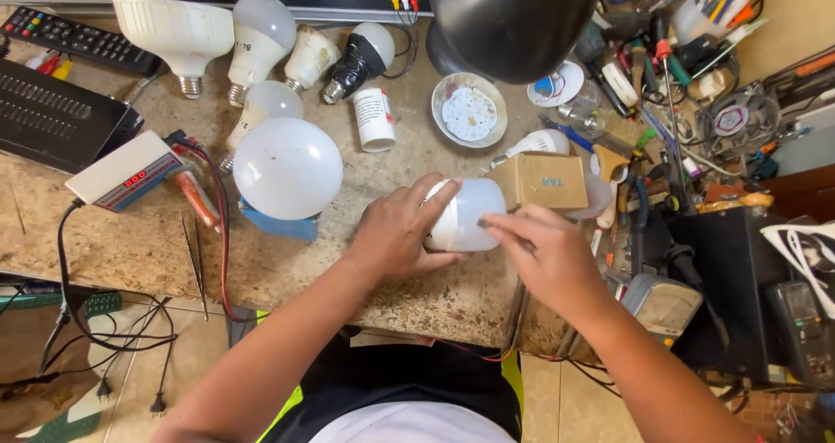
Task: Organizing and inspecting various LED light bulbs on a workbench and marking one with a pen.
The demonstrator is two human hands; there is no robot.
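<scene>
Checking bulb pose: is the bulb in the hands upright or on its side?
On its side. The bulb lies level over the bench, left hand wrapped round it, right hand at its dome end.

A cluttered repair bench seen from above

A speckled stone bench (287,269) is lit from above by a black lamp shade (513,13). Pale floor tiles (187,356) are seen below its front edge, where black cables and plugs (113,356) are strewn. A black device (52,117) is set at the left, and tools are heaped in a pile (670,52) at the right.
</scene>
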